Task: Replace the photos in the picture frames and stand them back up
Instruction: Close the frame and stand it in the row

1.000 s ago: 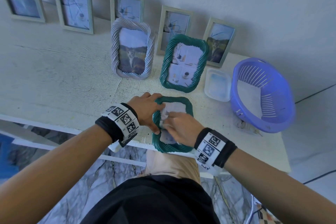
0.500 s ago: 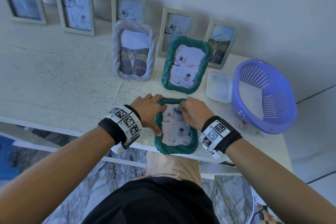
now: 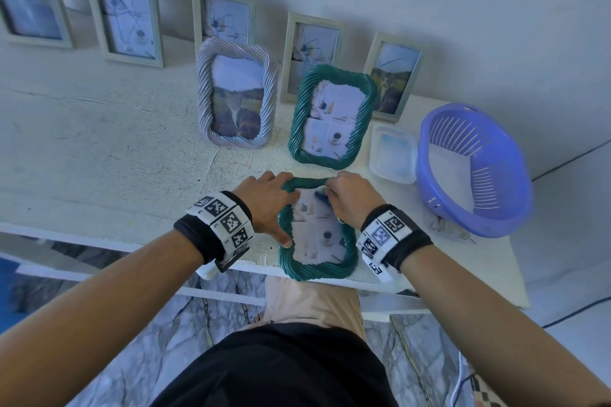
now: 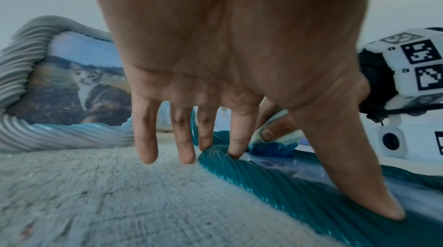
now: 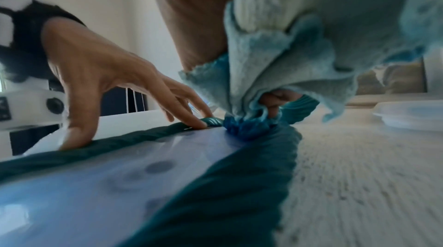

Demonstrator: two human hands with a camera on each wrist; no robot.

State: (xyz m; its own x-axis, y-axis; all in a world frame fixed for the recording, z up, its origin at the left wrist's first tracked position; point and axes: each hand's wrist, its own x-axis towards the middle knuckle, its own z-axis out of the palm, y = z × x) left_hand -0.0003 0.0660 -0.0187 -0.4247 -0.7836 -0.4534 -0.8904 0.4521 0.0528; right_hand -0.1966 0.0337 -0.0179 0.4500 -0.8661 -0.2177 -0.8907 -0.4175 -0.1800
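Both hands on the flat green frame, cloth bunched at its far end

Right hand [image 3: 352, 200] has a clenched grip on a pale blue cloth [image 5: 275, 73], fingers curled round the bunched fabric and pressing its darker tip onto the glass at the far end of the teal frame [image 3: 317, 269]. Left hand [image 3: 269, 205] lies released and spread: straight fingers reach the far left corner of that frame, two of them touching the worktop [image 3: 99, 149] just beside it, and the thumb presses the frame's left side.

That teal frame lies flat, glass up, at the near edge of the white worktop, a photo of small objects on a pale ground showing under the glass.

Far right on the worktop sits a purple slotted basket [image 3: 476, 172], tilted on its side. Left of it, near the wall, a clear lidded container [image 3: 393, 154] lies flat. A second teal frame [image 3: 332, 116] stands upright just beyond the hands, and left of it a grey rope-pattern frame [image 3: 236, 92] stands with a cat photo. Behind them, five slim pale frames [image 3: 127, 13] lean in a row against the wall.
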